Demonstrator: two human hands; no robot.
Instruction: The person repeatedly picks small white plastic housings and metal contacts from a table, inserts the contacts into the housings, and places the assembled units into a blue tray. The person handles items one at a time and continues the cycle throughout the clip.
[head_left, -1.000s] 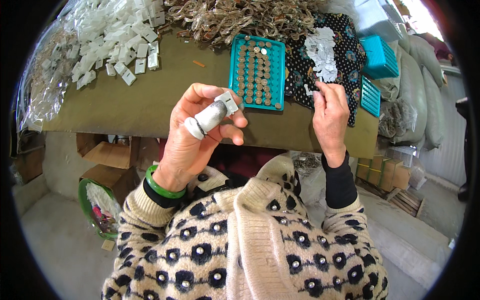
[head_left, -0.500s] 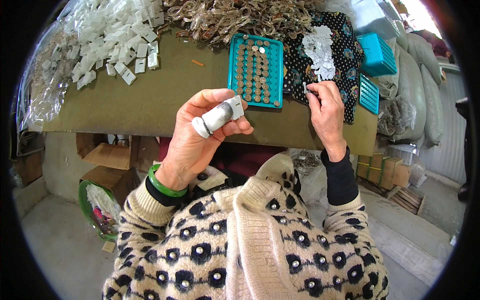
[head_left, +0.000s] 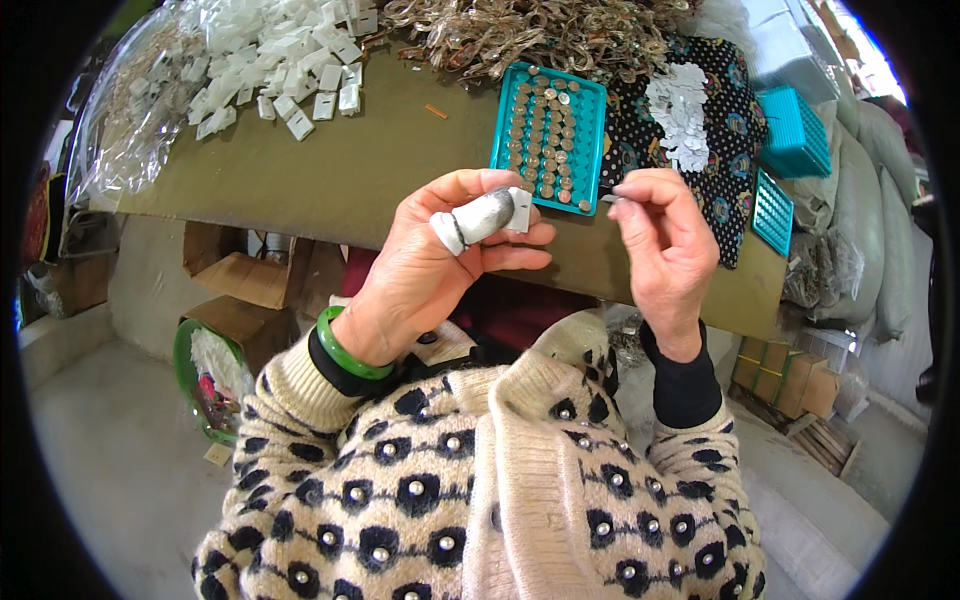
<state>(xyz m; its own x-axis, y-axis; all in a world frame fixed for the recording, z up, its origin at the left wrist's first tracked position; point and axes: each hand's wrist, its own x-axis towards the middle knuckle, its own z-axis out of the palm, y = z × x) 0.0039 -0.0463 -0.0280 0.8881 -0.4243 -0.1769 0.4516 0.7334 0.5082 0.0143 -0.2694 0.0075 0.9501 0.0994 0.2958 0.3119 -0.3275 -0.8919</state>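
Note:
My left hand (head_left: 410, 270) pinches a small white plastic casing (head_left: 521, 211) between its thumb and fingers. A white wrap with a dark grey smudged end (head_left: 475, 220) covers one finger of that hand. Just to the right, my right hand (head_left: 670, 250) has its thumb and forefinger pressed around a tiny pale flat piece (head_left: 609, 198), mostly hidden by the fingertips. Beyond both hands lies a teal tray (head_left: 498, 145) holding rows of round, coin-like metal discs (head_left: 547, 140). A heap of thin silvery-white flat pieces (head_left: 678, 112) rests on a dark patterned cloth (head_left: 728, 150).
White plastic casings (head_left: 270, 60) are piled at the far left beside clear plastic sheeting (head_left: 110, 130). Coiled clear wires (head_left: 540, 30) cover the table's back. At right stand stacked teal trays (head_left: 795, 130), another teal tray (head_left: 772, 215) and pale sacks (head_left: 850, 240).
My right hand has come away from the cloth with the tiny piece and moved nearer my left hand. The left hand still holds the casing. The whole view has shifted slightly.

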